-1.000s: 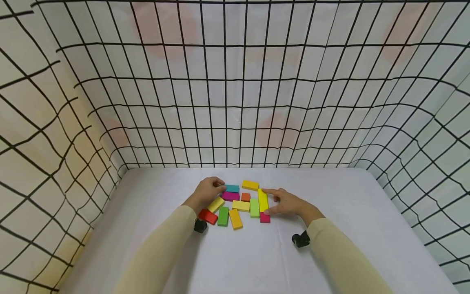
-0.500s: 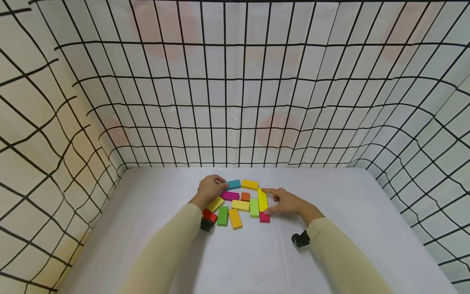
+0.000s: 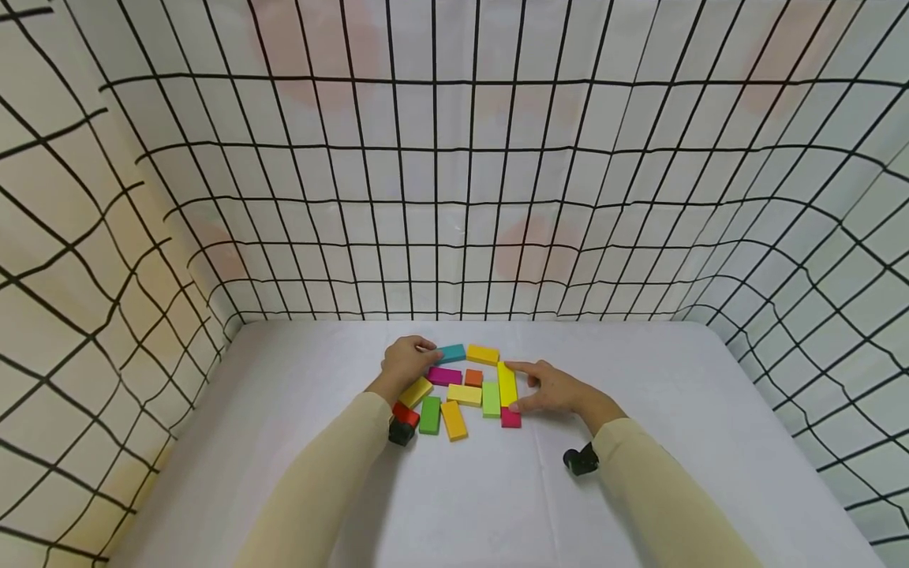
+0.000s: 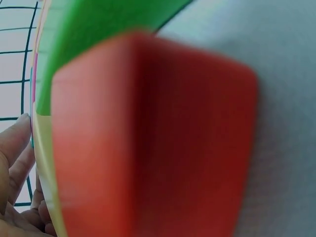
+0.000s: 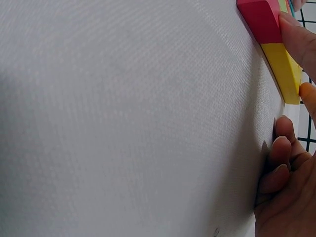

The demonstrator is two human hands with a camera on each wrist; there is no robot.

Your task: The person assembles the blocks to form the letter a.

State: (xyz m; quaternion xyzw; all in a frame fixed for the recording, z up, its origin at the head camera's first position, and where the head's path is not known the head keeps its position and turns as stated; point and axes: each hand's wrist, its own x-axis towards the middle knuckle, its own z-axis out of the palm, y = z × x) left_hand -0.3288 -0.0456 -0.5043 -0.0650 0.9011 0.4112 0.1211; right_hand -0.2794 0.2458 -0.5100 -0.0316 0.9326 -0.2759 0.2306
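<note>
In the head view my left hand (image 3: 407, 363) pinches the left end of a teal block (image 3: 450, 353). In the left wrist view some of its fingers (image 4: 15, 143) show at the left edge, and their tips are partly hidden. My right hand (image 3: 557, 388) lies by a long yellow block (image 3: 507, 384); its thumb and index finger, spread apart, touch the block near its two ends. A pink block (image 5: 259, 19) abuts the yellow block's near end. Its other fingers curl loosely over the cloth in the right wrist view. A magenta block (image 3: 445, 376) lies just below the teal one.
Nearby lie a yellow-orange block (image 3: 483, 354), an orange block (image 3: 473, 378), a pale yellow block (image 3: 465, 395), a light green block (image 3: 491, 400), a green block (image 3: 429, 416) and a red block (image 4: 153, 138). Black wire mesh (image 3: 454, 202) stands behind the white cloth (image 3: 490, 505).
My left hand has moved the teal block away from the magenta block, up and slightly right, towards the yellow-orange block; it now sits slightly tilted. My right hand has stayed in place.
</note>
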